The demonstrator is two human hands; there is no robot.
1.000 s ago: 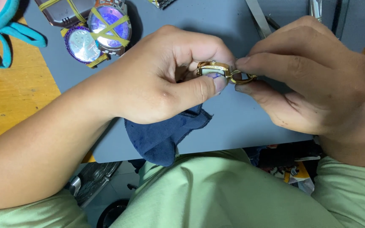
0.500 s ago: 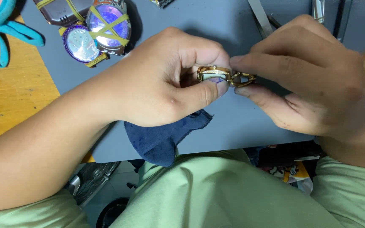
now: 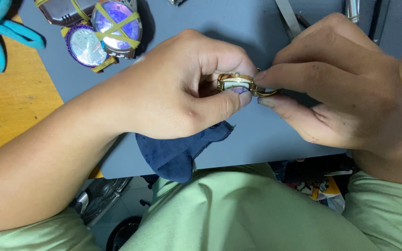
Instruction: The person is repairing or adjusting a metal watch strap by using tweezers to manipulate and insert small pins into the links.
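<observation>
My left hand (image 3: pixel 182 88) pinches a small gold watch case (image 3: pixel 235 82) between thumb and fingers, above a grey mat (image 3: pixel 238 23). My right hand (image 3: pixel 340 83) meets it from the right, its thumb and forefinger closed on the gold ring-shaped part (image 3: pixel 267 91) at the case's right end. A dark blue cloth (image 3: pixel 182 151) lies under my left hand and hangs over the mat's near edge.
At the mat's top left lie a few watches (image 3: pixel 104 31) with bluish faces, bound with yellow bands. A turquoise strap (image 3: pixel 1 32) rests on the wooden tabletop (image 3: pixel 10 102) at left. Metal tools (image 3: pixel 288 16) lie at the top right. My green-clad lap fills the bottom.
Both hands with the gold watch case have shifted very slightly; the grip is the same.
</observation>
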